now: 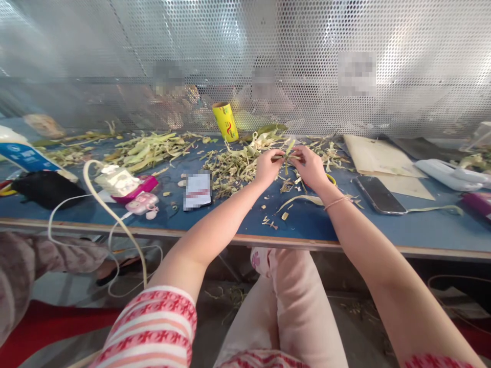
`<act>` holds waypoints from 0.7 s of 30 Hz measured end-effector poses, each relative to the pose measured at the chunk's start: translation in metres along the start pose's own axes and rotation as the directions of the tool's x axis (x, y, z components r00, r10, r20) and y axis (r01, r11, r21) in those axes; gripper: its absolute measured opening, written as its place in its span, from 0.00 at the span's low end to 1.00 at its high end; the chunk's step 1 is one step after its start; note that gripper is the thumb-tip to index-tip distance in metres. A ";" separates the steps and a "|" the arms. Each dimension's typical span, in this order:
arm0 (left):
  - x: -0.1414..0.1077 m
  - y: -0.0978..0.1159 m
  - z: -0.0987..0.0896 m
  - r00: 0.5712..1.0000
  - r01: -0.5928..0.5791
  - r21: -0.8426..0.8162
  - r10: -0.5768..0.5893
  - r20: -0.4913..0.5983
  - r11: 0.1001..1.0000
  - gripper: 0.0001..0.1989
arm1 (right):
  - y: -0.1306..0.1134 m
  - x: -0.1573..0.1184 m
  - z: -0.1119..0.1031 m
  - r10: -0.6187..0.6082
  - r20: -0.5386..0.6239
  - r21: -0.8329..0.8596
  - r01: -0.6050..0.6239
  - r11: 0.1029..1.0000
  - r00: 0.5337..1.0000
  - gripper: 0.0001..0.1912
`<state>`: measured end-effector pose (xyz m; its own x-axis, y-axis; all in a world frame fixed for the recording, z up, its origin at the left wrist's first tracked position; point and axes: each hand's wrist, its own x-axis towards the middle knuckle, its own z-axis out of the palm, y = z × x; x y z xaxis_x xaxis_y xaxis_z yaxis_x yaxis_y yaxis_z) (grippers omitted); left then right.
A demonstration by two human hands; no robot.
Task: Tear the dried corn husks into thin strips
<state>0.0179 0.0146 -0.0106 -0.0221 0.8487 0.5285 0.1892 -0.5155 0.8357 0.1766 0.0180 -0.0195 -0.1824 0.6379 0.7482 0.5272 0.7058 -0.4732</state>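
Both my hands meet over a heap of dry greenish plant scraps (230, 174) on the blue table (245, 220). My left hand (269, 166) pinches one side of a thin green plant piece (288, 151). From the other side my right hand (308, 164) has its fingers closed on the same piece. Just below my right wrist lies a long pale strip of leaf (301, 198). A larger pile of green strips (153, 149) is off to the left.
A yellow tube (225, 121) stands by the perforated metal wall (307, 66). On the right lie a phone (380, 194) and tan sheets (378, 158). Leftward are a power strip (118, 181) with cables, a small packet (197, 190), a black pouch (46, 189) and a person's leg (49, 255).
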 end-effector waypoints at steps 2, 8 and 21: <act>0.001 -0.001 0.001 1.000 0.017 -0.027 -0.016 0.016 1.000 0.06 | -0.002 0.000 -0.003 -0.038 -0.011 -0.042 0.037 0.998 0.999 0.11; 0.000 -0.004 0.003 0.985 0.149 -0.172 -0.131 0.113 0.974 0.06 | -0.009 0.003 -0.013 -0.150 -0.044 -0.169 0.141 0.975 0.988 0.07; -0.001 -0.005 0.007 0.938 0.295 -0.279 -0.222 0.264 0.914 0.09 | -0.022 -0.001 -0.028 -0.242 0.338 -0.398 0.371 0.839 0.910 0.15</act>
<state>0.0234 0.0168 -0.0168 0.1966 0.9424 0.2705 -0.1072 -0.2536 0.9613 0.1888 -0.0073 0.0032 -0.5738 0.5140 0.6376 0.7052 0.7060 0.0656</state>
